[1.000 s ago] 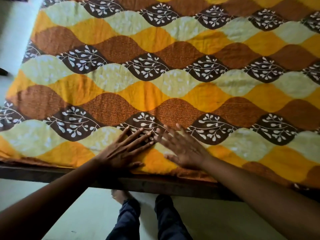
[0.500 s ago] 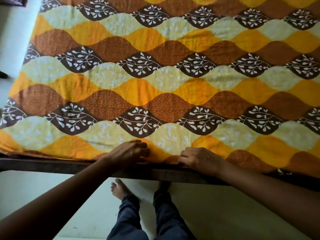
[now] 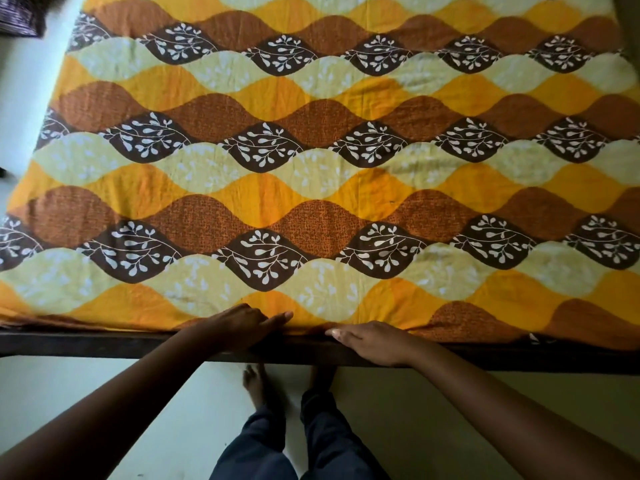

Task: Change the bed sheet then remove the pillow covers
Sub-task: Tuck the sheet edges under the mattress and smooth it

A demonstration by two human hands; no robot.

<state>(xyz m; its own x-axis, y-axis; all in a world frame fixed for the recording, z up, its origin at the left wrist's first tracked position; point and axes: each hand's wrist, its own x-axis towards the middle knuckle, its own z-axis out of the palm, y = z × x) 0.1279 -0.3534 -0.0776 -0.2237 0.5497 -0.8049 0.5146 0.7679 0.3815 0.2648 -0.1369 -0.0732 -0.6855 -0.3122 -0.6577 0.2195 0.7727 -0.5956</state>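
A bed sheet with wavy bands of yellow, orange, brown and dark leaf print lies spread flat over the whole bed. At its near edge, my left hand holds the sheet with the thumb lying on top and the fingers curled down over the edge. My right hand sits just to the right, its fingers curled over the same edge down by the dark bed frame. The fingertips of both hands are hidden. No pillow is in view.
The dark wooden frame runs along the whole near side. My bare feet and dark trousers stand on the pale floor against the bed. A dark striped object lies at the far left corner.
My hands lay flat on the sheet, fingers spread. They slid back to the near edge and curled over it. The view has moved closer to the bed.
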